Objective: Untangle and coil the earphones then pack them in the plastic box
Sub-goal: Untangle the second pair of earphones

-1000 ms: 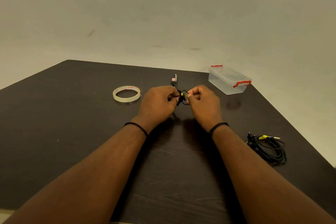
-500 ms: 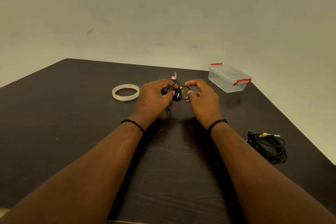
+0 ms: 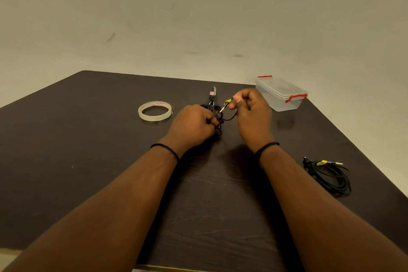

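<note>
The thin black earphone cable with its yellow-collared metal jack plug is held between the two hands above the dark wood-grain desk, just this side of the clear plastic box with red latches. The left hand has its fingers curled round the bunched part of the cable, farther from the box; the right hand pinches the cable just behind the plug, on the side nearer the box. The short free run of cable sags between them, lying roughly left to right, and the plug tilts up toward the box. By my reading the coiling is near its end, and the right hand is better placed to carry the bundle across. The box's lid looks closed, so it would need opening first.
</note>
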